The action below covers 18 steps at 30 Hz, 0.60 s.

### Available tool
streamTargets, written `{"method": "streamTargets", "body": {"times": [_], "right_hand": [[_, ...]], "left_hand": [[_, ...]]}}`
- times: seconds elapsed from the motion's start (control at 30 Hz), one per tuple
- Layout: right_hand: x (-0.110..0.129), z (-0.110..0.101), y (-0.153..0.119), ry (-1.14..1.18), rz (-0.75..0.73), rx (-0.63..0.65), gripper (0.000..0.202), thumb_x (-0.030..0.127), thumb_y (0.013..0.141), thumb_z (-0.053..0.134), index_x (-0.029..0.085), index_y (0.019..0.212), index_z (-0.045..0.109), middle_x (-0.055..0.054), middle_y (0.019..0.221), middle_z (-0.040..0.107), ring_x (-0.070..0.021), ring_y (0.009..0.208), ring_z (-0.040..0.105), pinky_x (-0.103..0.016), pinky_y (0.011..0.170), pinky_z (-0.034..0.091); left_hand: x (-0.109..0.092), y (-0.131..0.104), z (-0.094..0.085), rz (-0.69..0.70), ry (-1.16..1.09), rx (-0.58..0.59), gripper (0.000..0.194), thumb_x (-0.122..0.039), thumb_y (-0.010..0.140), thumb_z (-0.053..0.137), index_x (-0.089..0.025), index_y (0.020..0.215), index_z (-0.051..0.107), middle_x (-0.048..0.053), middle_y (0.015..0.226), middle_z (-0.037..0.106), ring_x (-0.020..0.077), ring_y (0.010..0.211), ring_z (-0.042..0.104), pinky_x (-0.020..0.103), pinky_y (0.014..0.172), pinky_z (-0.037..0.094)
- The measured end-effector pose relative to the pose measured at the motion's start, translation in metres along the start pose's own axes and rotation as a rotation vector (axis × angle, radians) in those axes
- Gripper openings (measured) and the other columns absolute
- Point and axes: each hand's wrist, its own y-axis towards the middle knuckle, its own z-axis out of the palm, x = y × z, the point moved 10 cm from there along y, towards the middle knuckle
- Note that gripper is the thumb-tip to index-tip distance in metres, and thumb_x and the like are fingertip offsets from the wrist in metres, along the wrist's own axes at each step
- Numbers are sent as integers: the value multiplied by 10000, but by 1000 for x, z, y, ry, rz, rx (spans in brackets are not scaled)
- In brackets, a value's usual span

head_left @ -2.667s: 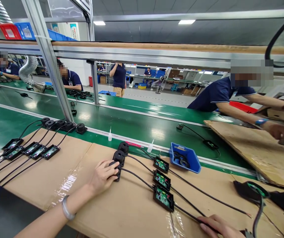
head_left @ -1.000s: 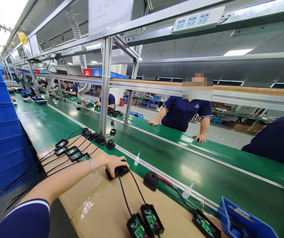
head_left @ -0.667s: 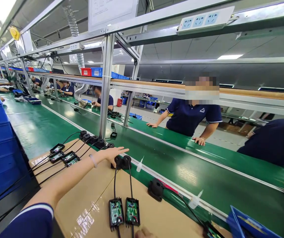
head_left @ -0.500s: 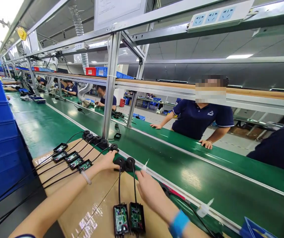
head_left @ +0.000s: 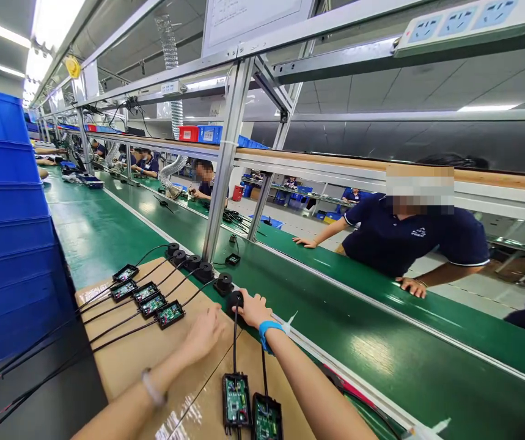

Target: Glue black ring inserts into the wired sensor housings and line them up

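My right hand [head_left: 253, 309], with a blue wristband, is closed on a round black part [head_left: 234, 300] at the belt's near edge. A cable runs from that part down to an open black case with a green circuit board [head_left: 236, 400]. A second such case [head_left: 267, 418] lies just right of it, its cable passing under my right wrist. My left hand [head_left: 205, 333] is blurred over the cardboard [head_left: 175, 366], left of the cable; its finger state is unclear. Several more cased boards [head_left: 170, 313] lie to the left, cabled to round black parts [head_left: 203, 271] in a row.
A green conveyor belt [head_left: 317, 299] runs beyond the cardboard, with a metal post [head_left: 228, 165] at its edge. Blue crates [head_left: 10, 232] are stacked at the left. A person in a dark shirt [head_left: 409, 238] leans on the far side. A power strip [head_left: 459, 24] hangs above.
My left hand has drawn back from the round parts towards me. My right hand has moved forward and left onto one round part. The camera view has shifted left.
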Motion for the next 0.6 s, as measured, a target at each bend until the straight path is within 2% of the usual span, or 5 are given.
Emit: {"method": "streamTargets", "body": {"times": [0.13,0.27,0.37,0.47,0.6], "right_hand": [[-1,-3,6,44,139,-34,519,475,964,555,215,1403,458,-118,1371,517,-290,1223,542,-520,977,503],[2,-5,14,86,254,-33,507,466,965,557,212,1394,466,-120,1382,513,-286,1209,553,-520,972,509],[14,-5,18,109,286,-28,503,463,963,561,210,1388,472,-119,1383,513,-283,1204,557,-519,973,509],[31,-9,27,125,280,-16,505,453,964,564,209,1395,466,-122,1397,505,-285,1211,555,-524,981,505],[42,-27,38,144,193,21,496,432,949,598,197,1373,492,-120,1392,515,-287,1224,549,-533,1005,488]], "left_hand": [[-24,-79,24,11,34,129,684,-362,834,700,-208,1445,432,161,1336,570,339,1239,552,476,1046,463],[-42,-96,37,45,377,165,579,-274,871,669,-310,1425,504,166,1400,506,374,1237,551,513,1007,491],[-29,-79,19,40,468,135,462,-195,890,627,-268,1345,592,185,1369,538,367,1206,588,487,964,536],[-3,-66,-16,29,514,90,518,-59,861,600,-255,1340,598,184,1441,501,337,1274,562,445,1019,519],[28,-77,-59,-31,604,-47,603,61,877,370,-181,1408,521,217,1499,450,344,1340,504,553,1079,450]]}}
